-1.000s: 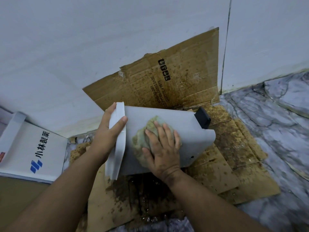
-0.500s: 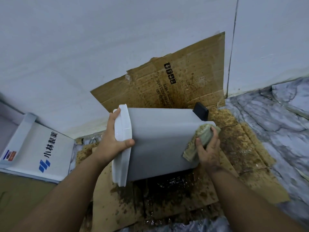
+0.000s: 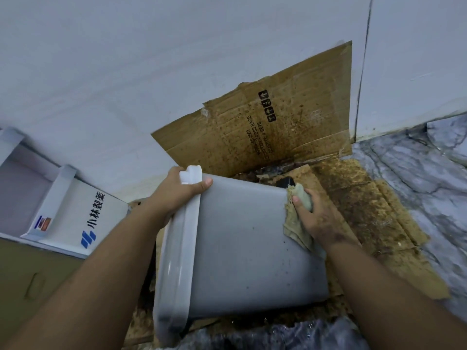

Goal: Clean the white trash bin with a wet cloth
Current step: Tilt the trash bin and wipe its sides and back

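With the left hand (image 3: 177, 195) gripping the rim of the white plastic trash bin (image 3: 240, 248) tipped on stained cardboard (image 3: 366, 210), the right hand (image 3: 316, 218), fingers curled round the greenish wet cloth (image 3: 295, 223), should press firmly along the base edge.

The white bin (image 3: 242, 251) lies on its side on stained cardboard (image 3: 366, 218), rim toward the left. The left hand (image 3: 177, 198) grips the rim's far end, thumb over the bin's side. At the bin's base end the right hand (image 3: 316, 218) holds a greenish cloth (image 3: 297, 223) against the corner. Left of the bin sits a white box (image 3: 83, 218); behind it, a wall (image 3: 151, 72).
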### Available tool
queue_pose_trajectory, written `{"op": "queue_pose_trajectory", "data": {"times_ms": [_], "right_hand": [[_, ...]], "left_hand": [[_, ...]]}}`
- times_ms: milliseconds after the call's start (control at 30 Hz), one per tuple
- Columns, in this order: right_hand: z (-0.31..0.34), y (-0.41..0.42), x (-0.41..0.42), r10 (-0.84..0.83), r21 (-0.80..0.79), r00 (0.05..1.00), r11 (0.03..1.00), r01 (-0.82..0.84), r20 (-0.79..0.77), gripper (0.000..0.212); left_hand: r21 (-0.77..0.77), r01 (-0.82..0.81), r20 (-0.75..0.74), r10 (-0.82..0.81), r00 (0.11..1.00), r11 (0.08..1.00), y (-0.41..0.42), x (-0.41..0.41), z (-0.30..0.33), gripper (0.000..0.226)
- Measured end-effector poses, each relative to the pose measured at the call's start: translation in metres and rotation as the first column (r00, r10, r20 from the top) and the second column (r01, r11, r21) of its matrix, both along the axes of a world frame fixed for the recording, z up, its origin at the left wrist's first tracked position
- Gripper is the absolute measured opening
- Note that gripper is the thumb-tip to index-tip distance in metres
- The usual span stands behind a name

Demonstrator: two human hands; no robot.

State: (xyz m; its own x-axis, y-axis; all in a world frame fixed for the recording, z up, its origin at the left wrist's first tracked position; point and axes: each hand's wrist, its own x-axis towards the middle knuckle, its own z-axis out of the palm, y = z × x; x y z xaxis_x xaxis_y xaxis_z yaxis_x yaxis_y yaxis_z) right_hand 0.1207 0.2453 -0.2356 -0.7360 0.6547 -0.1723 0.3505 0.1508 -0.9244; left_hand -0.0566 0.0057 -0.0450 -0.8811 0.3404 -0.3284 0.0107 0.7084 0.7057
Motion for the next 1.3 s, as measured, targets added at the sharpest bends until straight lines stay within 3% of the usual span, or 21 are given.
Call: {"op": "queue_pose_trajectory", "data": {"times_ms": [167,300,367,467,533,600,667,733,800,867,933,1000,1067,1200,1300], "right_hand": [[-0.038,-0.011,0.004,0.046,0.059,0.978,0.997,-0.059,0.204,0.092],[-0.045,-0.019,-0.003,0.150,0.144,0.939,0.969,-0.203,0.311,0.077],[-0.046,-0.029,-0.010,0.169,0.241,0.931,0.937,-0.254,0.323,0.083],[-0.023,-0.063,-0.034,0.241,0.327,0.933,0.888,-0.322,0.266,0.089],[0.021,-0.097,-0.059,0.353,0.336,0.926,0.863,-0.377,0.132,0.074],[0.059,-0.120,-0.073,0.407,0.338,0.913,0.861,-0.380,-0.010,0.073],[0.056,-0.114,-0.070,0.428,0.371,0.902,0.848,-0.379,-0.056,0.069],[0.020,-0.088,-0.052,0.382,0.417,0.924,0.844,-0.337,-0.027,0.063],[-0.026,-0.051,-0.028,0.190,0.323,0.977,0.922,-0.211,0.097,0.071],[-0.054,-0.029,-0.005,0.030,0.177,0.944,0.980,-0.093,0.329,0.079],[-0.055,-0.033,0.002,-0.033,0.141,0.908,0.990,-0.029,0.418,0.075],[-0.034,-0.060,-0.015,0.014,0.220,0.939,0.971,-0.095,0.344,0.075],[0.003,-0.096,-0.048,0.165,0.367,0.968,0.903,-0.225,0.189,0.073],[0.051,-0.115,-0.078,0.402,0.369,0.915,0.858,-0.357,-0.049,0.068],[-0.006,-0.064,-0.055,0.314,0.397,0.949,0.868,-0.299,0.029,0.064]], "left_hand": [[-0.053,0.018,-0.049,-0.021,0.999,0.998,-0.005,0.017,-0.029,0.091],[-0.041,0.171,-0.091,-0.174,0.981,0.984,-0.017,0.030,-0.039,0.085],[0.011,0.235,-0.104,-0.233,0.967,0.972,-0.020,0.040,-0.046,0.084],[0.077,0.217,-0.112,-0.207,0.972,0.973,-0.015,0.042,-0.052,0.094],[0.084,0.219,-0.118,-0.209,0.971,0.972,-0.010,0.040,-0.053,0.099],[0.099,0.223,-0.110,-0.212,0.971,0.970,-0.008,0.037,-0.054,0.099],[0.120,0.219,-0.089,-0.209,0.974,0.968,-0.009,0.037,-0.055,0.096],[0.139,0.221,-0.073,-0.213,0.974,0.965,-0.013,0.037,-0.056,0.094],[0.132,0.239,-0.063,-0.233,0.970,0.962,-0.018,0.037,-0.057,0.092],[0.126,0.255,-0.071,-0.248,0.966,0.959,-0.020,0.037,-0.059,0.090],[0.121,0.253,-0.091,-0.243,0.966,0.960,-0.020,0.037,-0.060,0.091],[0.117,0.250,-0.104,-0.239,0.965,0.961,-0.019,0.035,-0.061,0.094],[0.130,0.254,-0.112,-0.240,0.964,0.958,-0.018,0.033,-0.062,0.093],[0.142,0.260,-0.108,-0.246,0.963,0.955,-0.014,0.033,-0.063,0.090],[0.174,0.246,-0.057,-0.240,0.969,0.953,-0.020,0.033,-0.063,0.094]]}}
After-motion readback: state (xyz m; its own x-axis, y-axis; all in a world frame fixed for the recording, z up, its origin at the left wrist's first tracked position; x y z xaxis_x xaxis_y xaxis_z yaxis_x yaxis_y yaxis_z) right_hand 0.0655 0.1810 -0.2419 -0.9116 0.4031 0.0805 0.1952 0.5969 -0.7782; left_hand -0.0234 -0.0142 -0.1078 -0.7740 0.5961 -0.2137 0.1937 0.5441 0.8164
